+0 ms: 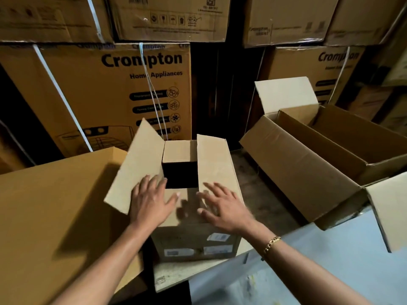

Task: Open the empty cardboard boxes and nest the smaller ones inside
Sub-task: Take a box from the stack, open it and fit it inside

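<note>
small box [217, 164] centre | open box [308, 172] right | stacked cartons [105, 89] behind

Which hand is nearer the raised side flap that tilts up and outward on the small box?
Left. The left hand lies against the raised flap at its near end. The right hand hovers across the dark opening, over the box's opposite flap.

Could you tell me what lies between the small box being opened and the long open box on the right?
In the head view, only bare concrete floor separates the small box from the long open box.
</note>
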